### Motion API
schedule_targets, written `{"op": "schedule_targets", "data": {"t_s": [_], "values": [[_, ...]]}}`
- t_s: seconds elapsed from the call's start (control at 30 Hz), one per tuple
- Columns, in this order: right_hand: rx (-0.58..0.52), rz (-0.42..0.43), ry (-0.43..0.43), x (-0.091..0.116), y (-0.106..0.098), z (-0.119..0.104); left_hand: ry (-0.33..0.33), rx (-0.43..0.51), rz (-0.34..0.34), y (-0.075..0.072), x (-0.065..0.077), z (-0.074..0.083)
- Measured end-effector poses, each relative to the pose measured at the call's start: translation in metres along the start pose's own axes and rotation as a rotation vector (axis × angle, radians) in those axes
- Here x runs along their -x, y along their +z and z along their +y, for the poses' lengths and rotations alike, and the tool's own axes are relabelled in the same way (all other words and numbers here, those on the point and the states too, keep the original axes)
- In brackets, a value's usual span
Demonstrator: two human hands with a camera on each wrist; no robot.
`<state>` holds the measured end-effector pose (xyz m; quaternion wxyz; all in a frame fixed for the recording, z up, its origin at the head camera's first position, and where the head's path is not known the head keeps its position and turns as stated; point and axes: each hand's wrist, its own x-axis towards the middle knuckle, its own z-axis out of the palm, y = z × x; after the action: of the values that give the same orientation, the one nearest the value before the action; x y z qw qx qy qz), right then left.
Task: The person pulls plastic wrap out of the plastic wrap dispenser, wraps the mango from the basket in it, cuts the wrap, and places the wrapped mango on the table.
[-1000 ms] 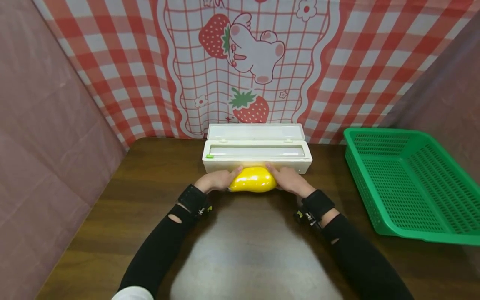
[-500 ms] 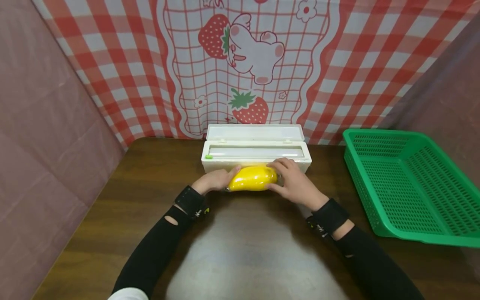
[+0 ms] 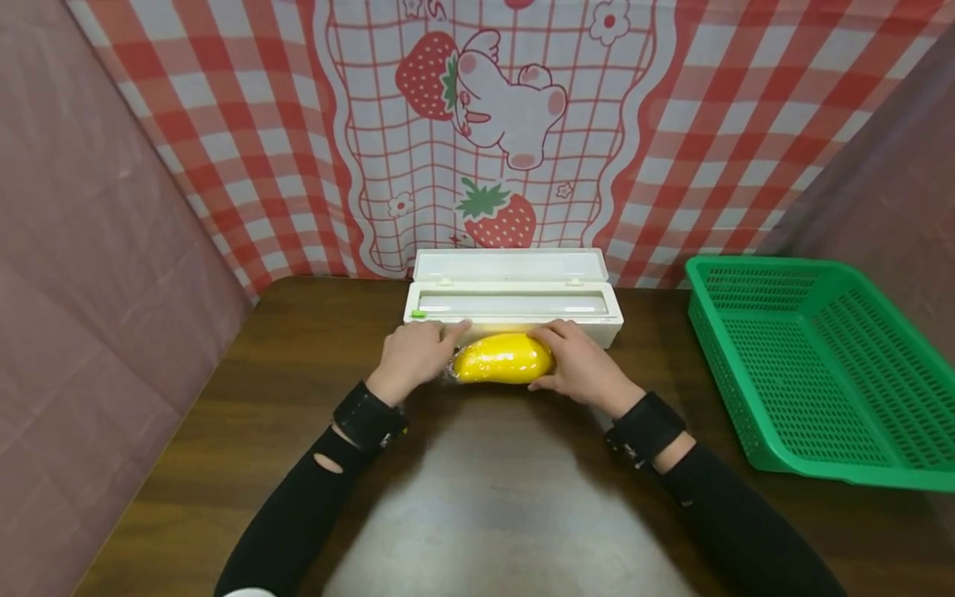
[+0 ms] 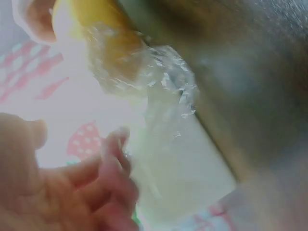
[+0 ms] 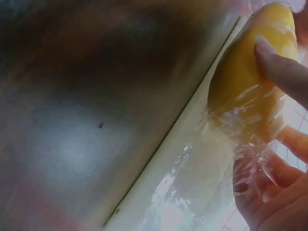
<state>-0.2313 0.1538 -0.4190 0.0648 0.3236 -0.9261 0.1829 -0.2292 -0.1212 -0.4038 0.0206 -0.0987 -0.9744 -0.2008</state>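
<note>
A yellow mango [image 3: 503, 358] wrapped in clear cling film [image 4: 168, 77] is held just in front of a white cling film dispenser [image 3: 515, 327]. My right hand [image 3: 585, 369] grips the mango's right end, its thumb pressing the near side in the right wrist view. Loose film trails from that end. My left hand [image 3: 414, 356] is by the mango's left end, where film bunches up. In the left wrist view its fingers [image 4: 115, 183] are loosely bent and apart from the mango, with nothing seen between them.
The dispenser's lid [image 3: 511, 265] stands raised, and a green slider [image 3: 419, 314] sits at its left. A green plastic basket [image 3: 828, 381] is on the right of the brown table [image 3: 298, 398]. A checked cloth [image 3: 261, 149] hangs behind.
My right hand let go briefly and took a new grip over the mango's right end. My left hand has come off the left end and shifted slightly up and left, uncovering bunched film.
</note>
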Motion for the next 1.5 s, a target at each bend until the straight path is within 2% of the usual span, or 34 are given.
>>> {"op": "schedule_targets", "data": {"t_s": [0.1,0.17,0.23,0.3,0.47,0.7,0.87,1.2,1.5], "values": [[-0.008,0.01,-0.003,0.001,0.0,-0.001,0.19,-0.088,0.083,-0.001,0.007,0.006],[-0.028,0.02,-0.005,0.002,0.0,-0.001,0.306,-0.124,0.072,0.002,0.011,0.01],[-0.056,0.027,0.002,0.003,-0.001,-0.002,0.375,-0.136,0.046,0.005,0.014,0.011],[-0.082,0.024,0.018,0.003,-0.001,-0.003,0.391,-0.128,0.037,0.008,0.015,0.011],[-0.13,0.019,0.074,0.003,-0.003,-0.001,0.361,-0.01,0.065,0.011,0.011,0.005],[-0.24,0.039,0.174,0.001,-0.003,0.002,0.324,0.243,0.025,0.013,-0.003,-0.007],[-0.294,0.037,0.249,-0.001,-0.001,0.002,0.287,0.264,-0.025,0.011,-0.009,-0.009],[-0.318,0.027,0.288,-0.005,0.002,0.004,0.256,0.258,-0.079,0.011,-0.012,-0.009],[-0.371,0.019,0.309,-0.007,0.006,0.006,0.142,0.433,-0.173,0.016,-0.015,-0.013]]}}
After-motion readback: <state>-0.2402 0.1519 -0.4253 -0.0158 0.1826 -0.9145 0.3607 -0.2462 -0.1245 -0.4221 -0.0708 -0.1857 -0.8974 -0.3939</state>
